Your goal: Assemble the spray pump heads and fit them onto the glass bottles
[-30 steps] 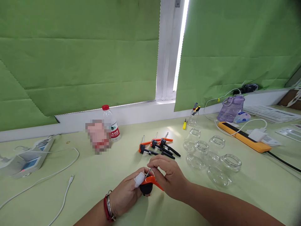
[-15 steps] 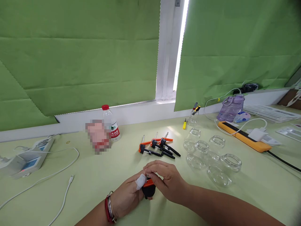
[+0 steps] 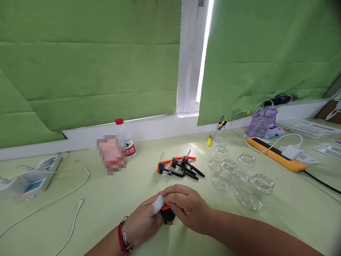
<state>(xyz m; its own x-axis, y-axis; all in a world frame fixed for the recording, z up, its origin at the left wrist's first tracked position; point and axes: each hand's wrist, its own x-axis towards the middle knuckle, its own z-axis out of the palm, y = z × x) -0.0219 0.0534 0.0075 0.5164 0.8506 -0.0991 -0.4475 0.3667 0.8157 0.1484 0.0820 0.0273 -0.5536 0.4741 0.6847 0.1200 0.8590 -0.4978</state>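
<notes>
- Two bare hands meet at one orange-and-black part (image 3: 168, 214), which sits between them at the near side of the worktop (image 3: 106, 202), closer to the person than the three like-coloured tools (image 3: 176, 164).
- For good control, the left hand (image 3: 145, 217) ought to serve as a firm cradle, so that a press or twist from above does not make the part roll.
- The right hand (image 3: 189, 210) would do best with small, even pressure, rather than a sideways shove that could tip it.
- Care seems due at the left thumb: its white wrap (image 3: 158, 204) lies right beside the part, and such padding may dull the feel or slip.
- Left fingers (image 3: 169, 223): closed around the part, with a fingertip showing beside its black underside.
- Right fingers (image 3: 173, 195): bent and held together, with little gap, over the orange top. Their tips are hidden, so I cannot tell whether they pinch something or merely rest there.
- Four glass jars (image 3: 222, 179) are apart from both hands, but the right forearm (image 3: 239, 227) runs near the closest one, so the elbow should move gently.
</notes>
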